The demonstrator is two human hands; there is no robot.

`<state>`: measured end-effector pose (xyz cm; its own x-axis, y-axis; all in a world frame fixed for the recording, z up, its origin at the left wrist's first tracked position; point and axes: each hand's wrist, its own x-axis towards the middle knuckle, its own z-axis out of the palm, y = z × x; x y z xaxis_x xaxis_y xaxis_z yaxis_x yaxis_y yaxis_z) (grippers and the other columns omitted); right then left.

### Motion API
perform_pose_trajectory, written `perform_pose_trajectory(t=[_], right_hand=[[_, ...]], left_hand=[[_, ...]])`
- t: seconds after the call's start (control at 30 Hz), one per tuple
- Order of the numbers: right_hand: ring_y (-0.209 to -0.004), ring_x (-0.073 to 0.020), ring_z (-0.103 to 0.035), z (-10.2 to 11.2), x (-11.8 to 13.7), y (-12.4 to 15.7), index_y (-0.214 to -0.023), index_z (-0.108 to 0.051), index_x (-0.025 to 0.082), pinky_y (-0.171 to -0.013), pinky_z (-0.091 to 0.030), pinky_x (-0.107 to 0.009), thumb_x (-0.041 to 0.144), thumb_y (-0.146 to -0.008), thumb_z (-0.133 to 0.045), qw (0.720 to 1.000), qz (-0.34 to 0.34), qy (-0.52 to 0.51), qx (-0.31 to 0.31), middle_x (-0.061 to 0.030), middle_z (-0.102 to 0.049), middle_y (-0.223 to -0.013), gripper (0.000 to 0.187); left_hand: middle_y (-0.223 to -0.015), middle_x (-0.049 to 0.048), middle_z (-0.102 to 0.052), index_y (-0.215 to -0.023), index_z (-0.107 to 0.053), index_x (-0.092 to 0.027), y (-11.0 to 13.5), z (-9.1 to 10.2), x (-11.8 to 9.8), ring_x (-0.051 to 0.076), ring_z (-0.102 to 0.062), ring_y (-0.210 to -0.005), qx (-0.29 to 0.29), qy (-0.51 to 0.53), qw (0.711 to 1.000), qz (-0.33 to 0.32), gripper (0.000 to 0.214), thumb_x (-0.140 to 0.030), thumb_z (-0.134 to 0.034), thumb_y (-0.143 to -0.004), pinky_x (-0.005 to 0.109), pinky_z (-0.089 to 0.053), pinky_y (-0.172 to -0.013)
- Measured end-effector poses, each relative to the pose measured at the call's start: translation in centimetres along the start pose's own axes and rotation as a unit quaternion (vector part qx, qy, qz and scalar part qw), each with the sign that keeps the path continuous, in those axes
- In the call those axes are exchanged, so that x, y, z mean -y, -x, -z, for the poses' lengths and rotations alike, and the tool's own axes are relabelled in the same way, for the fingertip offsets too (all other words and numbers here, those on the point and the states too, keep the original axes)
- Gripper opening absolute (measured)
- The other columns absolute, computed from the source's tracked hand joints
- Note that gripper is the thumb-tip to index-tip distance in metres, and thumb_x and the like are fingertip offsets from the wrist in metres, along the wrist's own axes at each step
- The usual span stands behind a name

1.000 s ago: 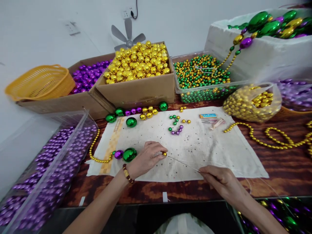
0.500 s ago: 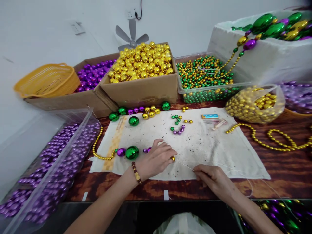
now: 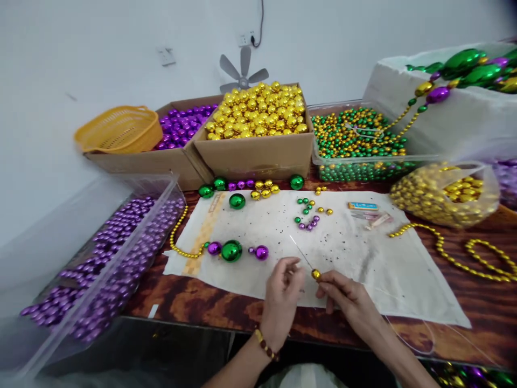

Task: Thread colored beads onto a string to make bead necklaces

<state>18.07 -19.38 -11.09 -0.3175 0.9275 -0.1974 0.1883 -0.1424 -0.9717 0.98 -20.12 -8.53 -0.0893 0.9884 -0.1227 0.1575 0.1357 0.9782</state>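
Note:
My right hand [image 3: 346, 297] pinches a thin needle [image 3: 299, 251] with a small gold bead [image 3: 315, 274] threaded on it, the needle's tip pointing up and left. My left hand [image 3: 283, 293] sits just left of the bead, its fingers curled near the needle, and a beaded bracelet circles that wrist. A strand lies on the white cloth [image 3: 363, 258] to the left: a gold bead chain [image 3: 181, 245], a purple bead, a large green ball [image 3: 231, 250] and two purple beads [image 3: 259, 251]. Thin clear thread trails from my right hand across the cloth.
Cardboard boxes of gold balls [image 3: 258, 110] and purple balls [image 3: 181, 124] stand at the back beside a yellow basket [image 3: 121, 129]. A clear tub of green and gold beads [image 3: 359, 134], a bag of gold beads [image 3: 444, 191] and a clear bin of purple beads [image 3: 113, 253] ring the cloth. Loose beads [image 3: 309, 213] lie mid-cloth.
My left hand left the strand on the cloth and came toward me, beside my right hand. The gold bead now sits on the needle at my right fingers. The view shifted left.

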Motion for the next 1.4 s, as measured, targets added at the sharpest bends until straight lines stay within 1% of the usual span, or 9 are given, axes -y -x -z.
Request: perform_pose_trajectory(t=[0.13,0.37,0.47,0.57,0.77,0.97,1.2,1.33,1.4], right_hand=[[-0.052,-0.0115,-0.058,-1.0,0.5,0.1,-0.095,-0.062,0.02,-0.06,-0.046,-0.025,0.037,-0.095,-0.045,0.999,0.018,0.031,0.008,0.0011,-0.065,-0.076,0.024],[-0.057,-0.0143,-0.061,0.4,1.0,-0.7,-0.106,-0.064,0.022,-0.058,-0.049,-0.026,0.04,-0.092,-0.05,0.988,0.044,0.141,-0.041,-0.0034,-0.068,-0.085,0.027],[-0.057,-0.0128,-0.06,0.4,1.7,-1.7,-0.106,-0.064,0.021,-0.056,-0.051,-0.025,0.039,-0.09,-0.054,0.99,0.075,0.1,-0.062,-0.0071,-0.065,-0.101,0.026],[-0.061,-0.0136,-0.06,-0.6,2.4,-2.5,-0.088,-0.066,0.018,-0.057,-0.05,-0.025,0.038,-0.088,-0.058,0.991,0.108,0.039,-0.062,-0.0057,-0.063,-0.09,0.021],[-0.053,-0.0124,-0.06,-1.1,3.3,-2.6,-0.092,-0.054,0.02,-0.045,-0.041,-0.022,0.04,-0.091,-0.053,0.962,0.056,-0.139,-0.228,-0.0037,-0.065,-0.082,0.02],[-0.064,-0.0171,-0.065,-1.0,3.4,-2.1,-0.097,-0.052,0.022,-0.047,-0.045,-0.023,0.037,-0.088,-0.059,0.954,-0.004,-0.277,-0.117,-0.0043,-0.066,-0.086,0.019],[-0.06,-0.0185,-0.063,-0.8,4.0,-0.5,-0.108,-0.049,0.028,-0.045,-0.052,-0.029,0.044,-0.092,-0.05,0.97,-0.056,-0.229,-0.065,-0.0019,-0.063,-0.082,0.023],[-0.073,-0.0215,-0.064,2.3,4.8,0.3,-0.103,-0.062,0.023,-0.053,-0.055,-0.031,0.038,-0.091,-0.054,0.988,-0.004,-0.146,-0.046,-0.0094,-0.065,-0.091,0.021],[-0.066,-0.0208,-0.064,5.0,5.2,1.1,-0.089,-0.067,0.021,-0.049,-0.053,-0.03,0.039,-0.092,-0.052,0.994,0.028,-0.027,-0.105,-0.0127,-0.066,-0.087,0.024]], left_hand=[[-0.089,0.0039,-0.065,-0.102,-0.063,-0.019,-0.1,-1.3,1.4,0.014,-0.061,-0.069,0.062,0.05,0.997,0.013,0.025,-0.037,-0.057,-0.086,0.026,-0.048,-0.065],[-0.088,0.004,-0.064,-0.096,-0.065,-0.02,-0.9,-0.3,1.1,0.016,-0.06,-0.078,0.042,-0.019,0.998,-0.044,0.017,-0.03,-0.054,-0.088,0.028,-0.048,-0.073],[-0.087,0.0041,-0.062,-0.091,-0.068,-0.02,-1.1,0.0,0.7,0.017,-0.058,-0.081,0.054,-0.113,0.986,-0.107,0.012,-0.02,-0.057,-0.085,0.029,-0.046,-0.075],[-0.081,0.0031,-0.059,-0.084,-0.067,-0.02,-1.2,-0.1,0.4,0.016,-0.057,-0.078,0.068,-0.173,0.974,-0.133,0.011,-0.015,-0.058,-0.082,0.029,-0.045,-0.073],[-0.083,0.0032,-0.059,-0.09,-0.067,-0.021,-1.2,0.2,0.4,0.016,-0.057,-0.079,0.084,-0.187,0.968,-0.147,0.015,-0.014,-0.058,-0.081,0.028,-0.045,-0.073],[-0.082,0.0031,-0.057,-0.09,-0.067,-0.021,-1.5,0.5,0.4,0.015,-0.056,-0.077,0.112,-0.186,0.962,-0.164,0.013,-0.017,-0.056,-0.085,0.027,-0.045,-0.072],[-0.097,0.0032,-0.059,-0.115,-0.058,-0.024,-1.5,1.4,1.0,0.016,-0.058,-0.085,0.097,-0.2,0.964,-0.146,0.032,-0.016,-0.054,-0.084,0.029,-0.047,-0.081],[-0.103,0.0037,-0.06,-0.126,-0.051,-0.025,-1.8,1.9,1.5,0.016,-0.058,-0.084,0.086,-0.2,0.967,-0.13,0.042,-0.018,-0.054,-0.084,0.031,-0.047,-0.083],[-0.106,0.004,-0.06,-0.13,-0.048,-0.025,-1.9,2.1,1.8,0.016,-0.057,-0.083,0.086,-0.192,0.97,-0.123,0.047,-0.019,-0.054,-0.084,0.031,-0.048,-0.082]])
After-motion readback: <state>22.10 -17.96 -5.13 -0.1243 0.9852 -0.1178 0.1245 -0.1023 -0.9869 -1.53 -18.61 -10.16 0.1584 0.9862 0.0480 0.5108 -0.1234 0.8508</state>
